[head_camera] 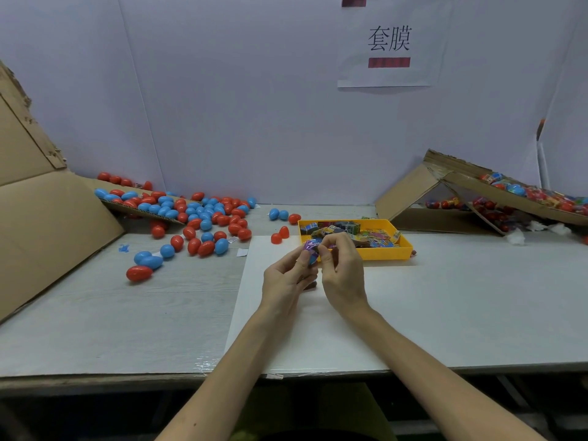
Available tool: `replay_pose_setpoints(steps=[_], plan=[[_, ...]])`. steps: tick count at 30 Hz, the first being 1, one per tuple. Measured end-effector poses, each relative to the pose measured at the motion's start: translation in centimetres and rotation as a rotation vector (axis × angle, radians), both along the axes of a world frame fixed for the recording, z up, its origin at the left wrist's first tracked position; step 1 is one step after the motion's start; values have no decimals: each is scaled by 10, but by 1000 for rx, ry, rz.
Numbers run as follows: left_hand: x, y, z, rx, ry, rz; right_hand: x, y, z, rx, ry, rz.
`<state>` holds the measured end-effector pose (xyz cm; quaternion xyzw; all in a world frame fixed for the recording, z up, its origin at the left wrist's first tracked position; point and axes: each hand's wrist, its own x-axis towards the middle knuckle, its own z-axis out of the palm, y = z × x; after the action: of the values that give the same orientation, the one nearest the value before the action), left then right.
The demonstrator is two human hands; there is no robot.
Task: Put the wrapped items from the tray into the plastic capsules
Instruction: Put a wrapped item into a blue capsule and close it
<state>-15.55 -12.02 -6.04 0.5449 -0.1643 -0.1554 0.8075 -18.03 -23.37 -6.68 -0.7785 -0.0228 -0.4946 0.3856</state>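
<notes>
**As the purple wrapped item is going in**

While the right fingertips are pinching it at the mouth of the blue capsule half, the left hand is curling round that half, holding it just before the yellow tray. The right hand is probably needing to fold loose wrapper ends inward and press straight down, so nothing is sticking out at closing.

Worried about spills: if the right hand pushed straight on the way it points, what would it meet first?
Most likely the near wall of the yellow tray, just beyond the right hand; depth is hard to judge.
</notes>
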Motion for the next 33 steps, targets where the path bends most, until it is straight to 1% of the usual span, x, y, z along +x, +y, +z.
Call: replay_pose_setpoints(steps=[1, 3, 6, 8, 9, 12, 13, 14, 16, 19, 22, 24, 29, 33], plan=[[0, 0, 0, 8, -8, -4, 0, 0, 1, 38, 0, -5], [-1, 0, -1, 44, -30, 15, -1, -4, 3, 184, 17, -46], [0, -2, -1, 70, -42, 86, -3, -16, 6, 364, 68, -114], [3, -2, 1, 24, 43, 148, -4, -20, 8, 450, 140, -62], [5, -1, 2, -38, 127, 163, -3, -21, 9, 529, 196, 32], [13, 5, 5, -311, 408, 151, -1, -20, 12, 862, 371, 511], [15, 7, 5, -357, 463, 149, -2, -20, 12, 903, 416, 618], [16, 8, 5, -366, 486, 152, -3, -20, 12, 902, 453, 684], [15, 9, 4, -309, 453, 151, -4, -19, 11, 857, 498, 754], [11, 7, 4, -186, 308, 115, -6, -16, 12, 837, 537, 763], [8, 6, 6, -148, 187, 64, -6, -16, 16, 883, 562, 752], [8, 6, 6, -137, 153, 54, -7, -15, 16, 896, 570, 758], [6, 7, 7, -183, 213, 37, -9, -15, 16, 936, 582, 754], [4, 5, 9, -177, 243, -77, -9, -16, 15, 924, 576, 775]])
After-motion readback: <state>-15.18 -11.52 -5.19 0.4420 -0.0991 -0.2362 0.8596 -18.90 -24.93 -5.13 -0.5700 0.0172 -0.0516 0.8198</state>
